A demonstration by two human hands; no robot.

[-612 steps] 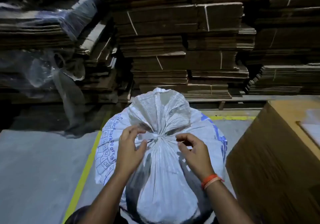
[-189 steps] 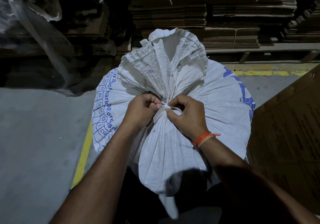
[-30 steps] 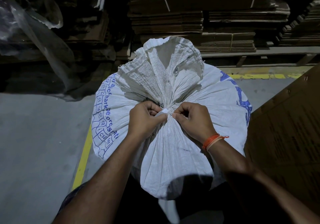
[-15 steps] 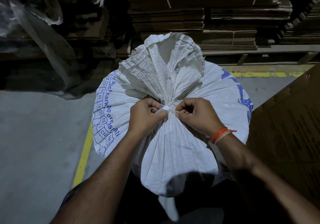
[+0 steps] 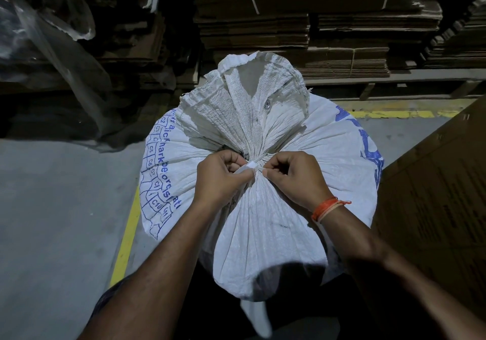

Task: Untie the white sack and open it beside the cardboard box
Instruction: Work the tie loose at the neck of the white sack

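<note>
Head view: both hands meet at the tied neck of the white sack point(image 5: 263, 224), left hand point(image 5: 221, 179) pinching the white tie point(image 5: 249, 166), right hand point(image 5: 294, 175) with fingers curled, pinching at the knot. Cardboard box point(image 5: 434, 208) touches the sack's right side; open grey floor point(image 5: 52, 221) lies left, past a yellow line point(image 5: 126, 237). Blue print reads C5, C6, C10.

The white sack point(image 5: 263, 187) is filling the centre. At 3 o'clock, the cardboard box point(image 5: 436, 195) is standing just beside it, blocking passage. At 12 o'clock, stacked flat cartons point(image 5: 315, 37) are closing off the far side. At 9 o'clock, bare grey floor point(image 5: 57, 208) is lying open beyond the yellow line point(image 5: 128, 231)
</note>
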